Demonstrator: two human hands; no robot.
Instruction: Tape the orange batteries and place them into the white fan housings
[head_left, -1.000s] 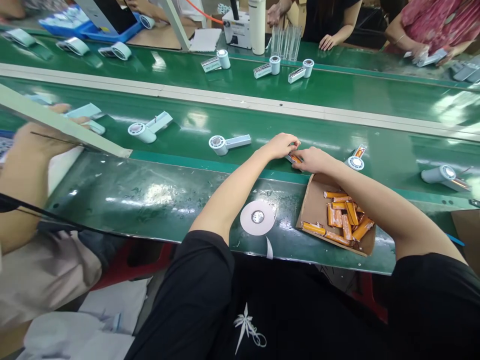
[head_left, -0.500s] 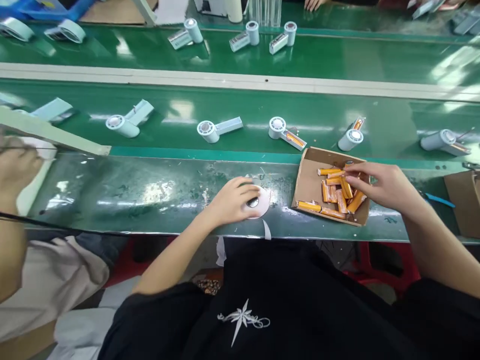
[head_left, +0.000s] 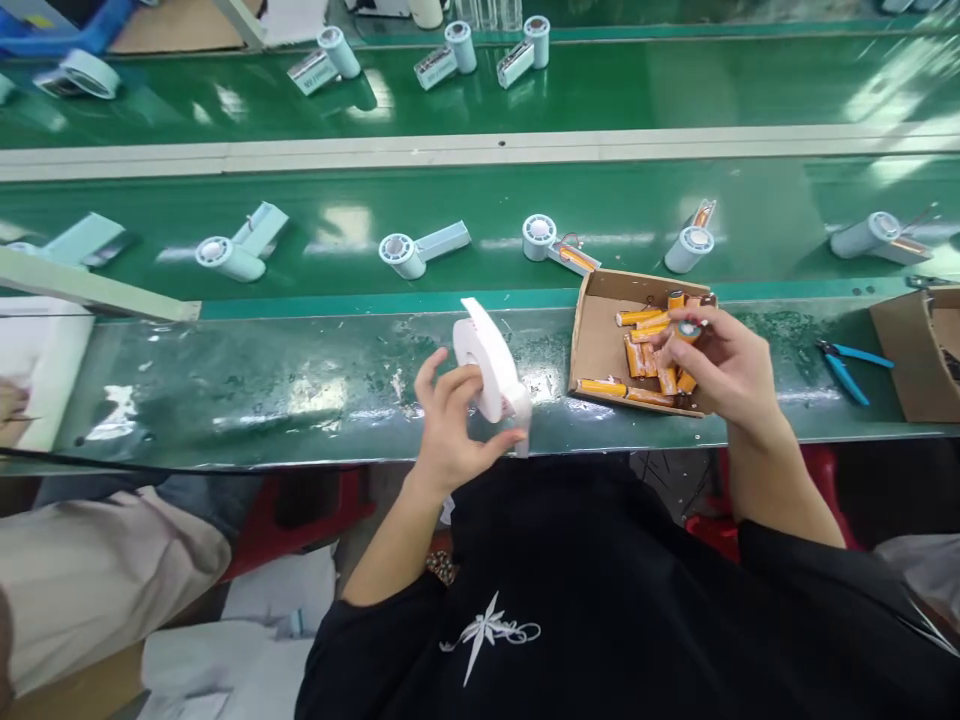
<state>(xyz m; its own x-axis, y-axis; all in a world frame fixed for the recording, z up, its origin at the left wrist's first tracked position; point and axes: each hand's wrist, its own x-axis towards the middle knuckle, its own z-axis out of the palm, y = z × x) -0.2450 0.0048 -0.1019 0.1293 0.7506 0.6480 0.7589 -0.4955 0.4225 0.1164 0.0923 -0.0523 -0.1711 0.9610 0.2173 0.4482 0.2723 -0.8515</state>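
Note:
My left hand (head_left: pixel 457 430) grips a roll of white tape (head_left: pixel 491 365), tilted up off the bench, with the thumb at a loose tape end and the fingers in the roll's core. Over a shallow cardboard box (head_left: pixel 592 310), my right hand (head_left: pixel 724 365) pinches an orange battery (head_left: pixel 688 332) whose end faces me. Several more orange batteries (head_left: pixel 641 355) lie jumbled in that box; some are hidden behind the right fingers.
Beyond the bench, a green conveyor belt (head_left: pixel 330 260) carries several pale blue handheld fans (head_left: pixel 401 255), some with orange batteries in the open handle. Blue-handled cutters (head_left: pixel 851 365) lie at right beside another cardboard box (head_left: pixel 911 365). A person's hand (head_left: pixel 11 400) shows at far left.
My left hand has lifted the tape roll from the bench and turned it on edge. The right hand has taken hold of a battery and raised it. The view has shifted slightly.

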